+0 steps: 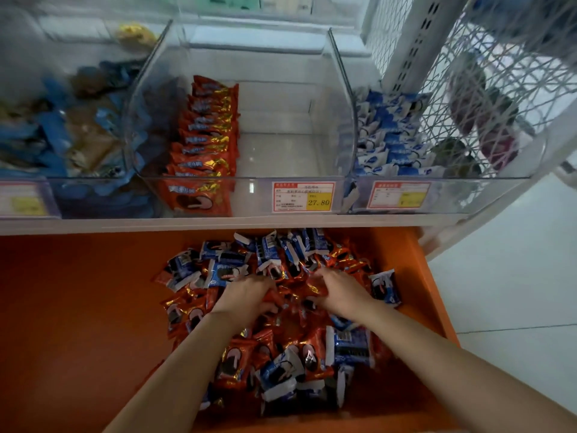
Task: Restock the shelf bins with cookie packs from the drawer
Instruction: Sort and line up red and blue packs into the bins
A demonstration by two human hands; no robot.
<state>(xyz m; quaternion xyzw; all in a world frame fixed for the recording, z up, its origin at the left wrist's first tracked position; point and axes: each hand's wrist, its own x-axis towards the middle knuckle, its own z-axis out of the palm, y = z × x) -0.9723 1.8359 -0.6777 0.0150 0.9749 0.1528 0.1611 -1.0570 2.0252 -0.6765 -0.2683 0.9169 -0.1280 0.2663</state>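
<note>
A single head-worn camera looks forward and steeply down, close over the orange drawer (78,307) at 6 o'clock, its cookie packs (237,360) near centre; the clear shelf bins (281,157) span 12 o'clock.

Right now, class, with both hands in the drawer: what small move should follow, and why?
Probably lift the red packs that the left hand and right hand grip up to the middle bin: its red row fills only the left side, leaving bare floor beside it.
</note>
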